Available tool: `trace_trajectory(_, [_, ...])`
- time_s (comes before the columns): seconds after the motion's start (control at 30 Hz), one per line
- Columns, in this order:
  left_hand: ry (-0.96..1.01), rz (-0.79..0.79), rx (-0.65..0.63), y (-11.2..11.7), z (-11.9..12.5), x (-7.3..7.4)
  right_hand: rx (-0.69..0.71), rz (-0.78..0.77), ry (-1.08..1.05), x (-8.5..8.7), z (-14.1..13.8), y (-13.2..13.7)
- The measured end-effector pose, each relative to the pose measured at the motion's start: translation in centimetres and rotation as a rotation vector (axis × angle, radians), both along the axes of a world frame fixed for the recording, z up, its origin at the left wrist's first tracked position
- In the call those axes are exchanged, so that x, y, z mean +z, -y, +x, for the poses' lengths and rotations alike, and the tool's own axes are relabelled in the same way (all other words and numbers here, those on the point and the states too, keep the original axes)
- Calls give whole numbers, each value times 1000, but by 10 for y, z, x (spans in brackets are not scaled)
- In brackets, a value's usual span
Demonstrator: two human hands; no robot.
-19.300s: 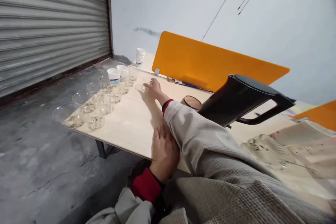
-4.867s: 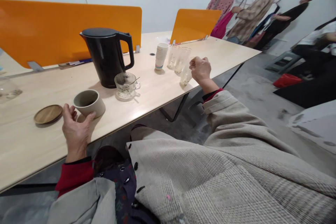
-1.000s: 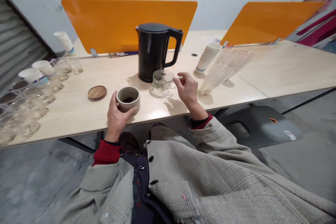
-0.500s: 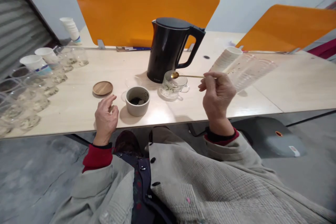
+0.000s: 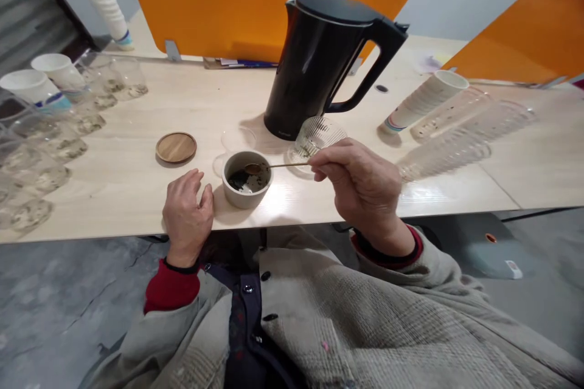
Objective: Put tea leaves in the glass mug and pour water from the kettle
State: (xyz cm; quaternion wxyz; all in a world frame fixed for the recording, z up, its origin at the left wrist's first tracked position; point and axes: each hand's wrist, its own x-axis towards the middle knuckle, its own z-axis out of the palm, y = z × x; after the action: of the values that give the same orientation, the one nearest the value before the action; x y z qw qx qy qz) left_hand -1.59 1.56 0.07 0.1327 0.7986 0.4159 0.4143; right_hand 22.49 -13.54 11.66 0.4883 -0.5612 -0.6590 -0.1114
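the table (image 5: pixel 137 194) is a pale wood-grain surface running across the whole view, with two orange dividers (image 5: pixel 237 0) standing along its far edge. a black kettle (image 5: pixel 323 61) stands upright near the middle, handle to the right. to its right a stack of paper cups (image 5: pixel 422 103) and stacks of clear plastic cups (image 5: pixel 460 134) lie on their sides. along the left edge stand clear cups (image 5: pixel 50 140) with dark residue at the bottom, and white paper cups (image 5: pixel 50 70) beside them. another stack of paper cups (image 5: pixel 107 12) stands at the far left corner.

the right hand (image 5: pixel 360 185) is pinched closed on the handle of a thin gold spoon (image 5: pixel 274 165), held roughly level. the spoon bowl lies over the mouth of the grey ceramic cup (image 5: pixel 246 185), just above dark loose material inside it; whether it touches the material cannot be told. the left hand (image 5: pixel 187 213) rests on the near table edge just left of the cup, fingers loosely curled, holding nothing and not touching the cup. the two hands are apart, one on each side of the cup.

a ribbed glass cup (image 5: pixel 319 137) sits between the kettle and the right hand. a round wooden lid (image 5: pixel 176 147) lies flat to the left of the grey ceramic cup.
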Motion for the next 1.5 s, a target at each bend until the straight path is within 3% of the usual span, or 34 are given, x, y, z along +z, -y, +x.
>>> trace_trajectory(0.27, [-7,-40,19,5,-3,3,144,-81,58,-13,-4,-20])
trace_trajectory(0.47, [-33,38,28,7,-4,3,263,-105,61,-27,-8,-33])
trace_trajectory(0.67, [-52,137,32,6,-3,2,336,-164,31,-22,-8,-32])
trace_trajectory(0.87, [-62,100,48,5,-3,1,212,-245,-277,-19,-8,-26])
trace_trajectory(1.1, [-87,104,62,4,-3,1,76,-123,-706,-28,1,-31])
trace_trajectory(1.33, [-77,117,68,3,-3,0,64,-48,-805,-34,7,-34])
trace_trajectory(1.5, [-76,144,66,3,-2,-1,16,41,-749,-30,9,-35])
